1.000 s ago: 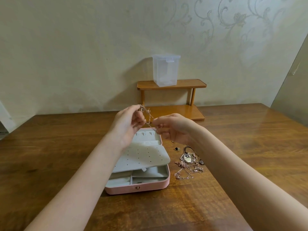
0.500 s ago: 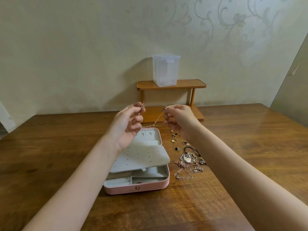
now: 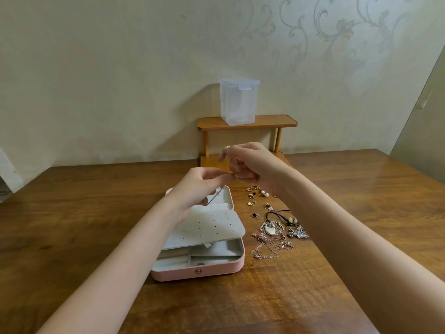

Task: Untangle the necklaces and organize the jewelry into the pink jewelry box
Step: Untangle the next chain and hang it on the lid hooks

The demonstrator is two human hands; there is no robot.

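The pink jewelry box (image 3: 197, 271) lies open on the wooden table, its grey perforated earring panel (image 3: 207, 227) tilted above the lower compartments. Above the box's back half, my left hand (image 3: 199, 186) pinches a thin chain (image 3: 213, 197) that hangs down from the fingers. My right hand (image 3: 250, 165) is just behind and to the right, fingers curled and pinching the same chain's other end. Right of the box lies a tangled pile of necklaces (image 3: 274, 235) with pendants, and behind it several loose earrings (image 3: 257, 194).
A small two-tier wooden shelf (image 3: 248, 121) stands against the wall at the table's back, with a clear lidded plastic container (image 3: 239, 101) on top. The patterned wall rises behind. The table (image 3: 84, 208) extends left and right of the box.
My hands had pulled the chain taut between them; now they have come back together, the left lower over the box, and the chain dangles from the left fingers.
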